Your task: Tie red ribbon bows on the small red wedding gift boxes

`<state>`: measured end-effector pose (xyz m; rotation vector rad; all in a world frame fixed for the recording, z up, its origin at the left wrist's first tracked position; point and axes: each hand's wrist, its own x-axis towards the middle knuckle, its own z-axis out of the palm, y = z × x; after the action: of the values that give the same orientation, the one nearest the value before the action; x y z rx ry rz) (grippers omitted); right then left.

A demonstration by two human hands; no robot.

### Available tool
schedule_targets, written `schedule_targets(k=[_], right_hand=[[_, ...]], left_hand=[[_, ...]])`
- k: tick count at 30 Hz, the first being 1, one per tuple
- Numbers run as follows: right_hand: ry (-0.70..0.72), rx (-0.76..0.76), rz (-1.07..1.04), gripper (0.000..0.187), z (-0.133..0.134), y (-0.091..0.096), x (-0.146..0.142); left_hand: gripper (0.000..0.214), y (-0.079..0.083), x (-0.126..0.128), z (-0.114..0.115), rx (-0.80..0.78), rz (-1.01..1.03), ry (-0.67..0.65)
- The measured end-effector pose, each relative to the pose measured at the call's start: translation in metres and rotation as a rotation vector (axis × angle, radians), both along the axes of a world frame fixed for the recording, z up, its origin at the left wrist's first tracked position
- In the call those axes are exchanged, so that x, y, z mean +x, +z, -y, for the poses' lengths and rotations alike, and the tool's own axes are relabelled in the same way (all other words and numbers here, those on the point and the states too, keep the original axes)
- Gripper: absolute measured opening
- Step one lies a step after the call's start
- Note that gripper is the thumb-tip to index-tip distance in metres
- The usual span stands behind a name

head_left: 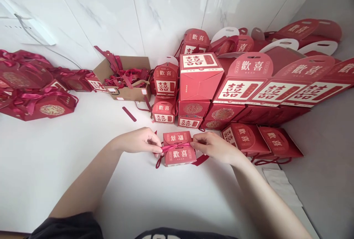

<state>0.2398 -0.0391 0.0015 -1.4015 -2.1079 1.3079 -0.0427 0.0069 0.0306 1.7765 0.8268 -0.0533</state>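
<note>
You had both hands at a small red box point(181, 156), which sat on the white table point(129, 198) in front of you, between your hands. A pink ribbon point(176, 145) crossed its top from side to side. Your left hand point(141, 141) pinched the ribbon between thumb and fingers at the box's left edge, and your right hand point(212, 145) pinched it the same way at the right edge. A dark red cord point(158, 162) looped out beside the box on the left, below your left hand. Just behind the box, small boxes point(163, 113) stood stacked, and larger boxes point(243, 87) with rounded handles were piled behind and to the right. Two lidded boxes point(264, 141) were near your right hand, with cords under their front edges. Beyond your left hand a dark red strip point(129, 114) lay flat on the table, in front of an open carton point(129, 93) holding tangled red pieces. Farther left, six-sided boxes point(52, 106) with pink bows were heaped by the tiled wall point(166, 10).
</note>
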Motion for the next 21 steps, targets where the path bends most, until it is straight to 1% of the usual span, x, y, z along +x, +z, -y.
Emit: schedule_targets(k=[2,3,7,8,10,13,17,19,21], right_hand=[[0.001,-0.015,-0.016,0.033,0.001,0.000,-0.001],[0.001,-0.022,-0.027,0.033,0.001,0.000,-0.001],[0.012,-0.061,-0.057,0.035,0.001,0.000,-0.003],[0.015,-0.063,-0.054,0.035,0.001,0.000,-0.004],[0.011,-0.052,-0.041,0.035,0.001,-0.001,-0.004],[-0.001,-0.040,-0.024,0.035,0.001,-0.002,-0.003],[-0.002,-0.041,-0.031,0.036,0.001,-0.001,-0.004],[-0.003,-0.040,-0.032,0.036,0.001,-0.001,-0.004],[-0.005,-0.046,-0.036,0.036,0.001,-0.002,-0.005]], left_hand=[[0.023,-0.001,-0.003,-0.004,-0.017,0.068,-0.062],[0.020,-0.001,-0.003,-0.005,0.009,0.115,-0.074],[0.013,-0.008,0.009,-0.005,0.187,0.349,-0.021],[0.012,-0.012,0.014,-0.004,0.190,0.402,-0.017],[0.011,-0.019,0.024,-0.003,0.149,0.468,-0.016],[0.016,-0.028,0.035,-0.002,0.080,0.465,0.032],[0.026,-0.032,0.042,-0.003,0.077,0.438,0.132],[0.027,-0.033,0.042,-0.003,0.083,0.426,0.177],[0.025,-0.035,0.041,-0.005,0.078,0.389,0.191]])
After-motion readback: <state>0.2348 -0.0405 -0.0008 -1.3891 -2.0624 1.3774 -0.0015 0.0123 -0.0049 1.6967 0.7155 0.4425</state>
